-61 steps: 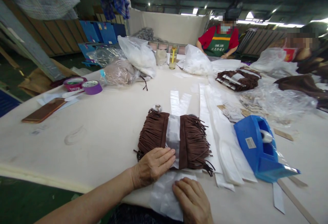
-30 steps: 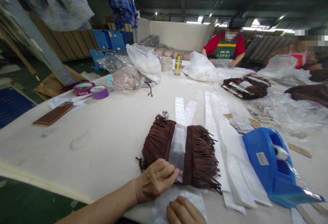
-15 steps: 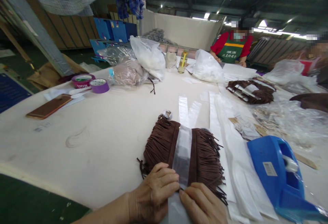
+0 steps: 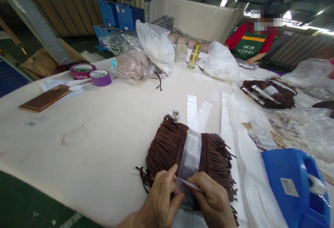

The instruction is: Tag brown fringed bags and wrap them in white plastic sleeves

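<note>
A dark brown suede-like item with fringe lies in front of me; its exact kind is unclear. A translucent white strip runs across its middle. At the near side, my right hand pinches the raised edge of this strip between thumb and fingers. My left hand is at the strip's left edge, fingers bent around it and thumb lower down; part of that grip is blurred. A small metal fitting shows at the item's far left corner.
Flat white strips lie beyond the item. At right stand a blue tape dispenser and another fringed bundle. Tape rolls and a phone lie left. Plastic bags and a bottle are behind; a co-worker stands across.
My hands have gone from pressing the strip at the item's near edge to lifting its edge up over the item. The view has shifted slightly.
</note>
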The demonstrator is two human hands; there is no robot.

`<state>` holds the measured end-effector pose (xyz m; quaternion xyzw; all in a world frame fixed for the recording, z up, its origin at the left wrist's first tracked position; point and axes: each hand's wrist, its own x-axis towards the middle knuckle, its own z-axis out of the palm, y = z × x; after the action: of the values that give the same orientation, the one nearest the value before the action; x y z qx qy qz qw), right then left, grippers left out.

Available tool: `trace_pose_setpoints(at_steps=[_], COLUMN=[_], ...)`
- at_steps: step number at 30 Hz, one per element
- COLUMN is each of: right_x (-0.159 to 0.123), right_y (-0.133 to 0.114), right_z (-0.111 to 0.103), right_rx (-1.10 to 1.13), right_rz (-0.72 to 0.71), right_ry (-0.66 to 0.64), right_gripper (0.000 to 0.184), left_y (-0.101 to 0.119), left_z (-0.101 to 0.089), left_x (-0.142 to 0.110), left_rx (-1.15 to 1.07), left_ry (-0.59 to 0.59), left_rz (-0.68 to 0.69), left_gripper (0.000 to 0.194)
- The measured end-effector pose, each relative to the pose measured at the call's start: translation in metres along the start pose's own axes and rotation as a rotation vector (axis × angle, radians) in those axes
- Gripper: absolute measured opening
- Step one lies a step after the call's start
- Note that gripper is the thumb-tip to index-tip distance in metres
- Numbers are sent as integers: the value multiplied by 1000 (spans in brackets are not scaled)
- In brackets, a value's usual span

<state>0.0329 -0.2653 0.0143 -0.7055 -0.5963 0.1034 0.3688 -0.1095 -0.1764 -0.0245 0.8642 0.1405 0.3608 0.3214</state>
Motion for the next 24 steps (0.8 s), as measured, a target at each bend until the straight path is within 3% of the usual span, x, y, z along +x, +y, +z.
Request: trace_pose_setpoints(at_steps=[8, 13, 21, 24], right_x=[-6, -1, 5, 5], right_y=[6, 1, -3, -4], right_z=[13, 16, 21, 22], right_rx=[22, 19, -111, -153], right_rz=[220, 359, 326, 319], right_ry=[50, 110, 236, 260], right_gripper=[26, 33, 47, 50], left_y=[2, 2, 4, 7], left_z=[1, 5, 3, 1], left_x=[7, 10, 12, 14], left_rx=[-11, 131, 363, 432], left_ry=[-2, 16, -12, -8], left_rz=[32, 87, 254, 318], left_gripper=[55, 46, 29, 32])
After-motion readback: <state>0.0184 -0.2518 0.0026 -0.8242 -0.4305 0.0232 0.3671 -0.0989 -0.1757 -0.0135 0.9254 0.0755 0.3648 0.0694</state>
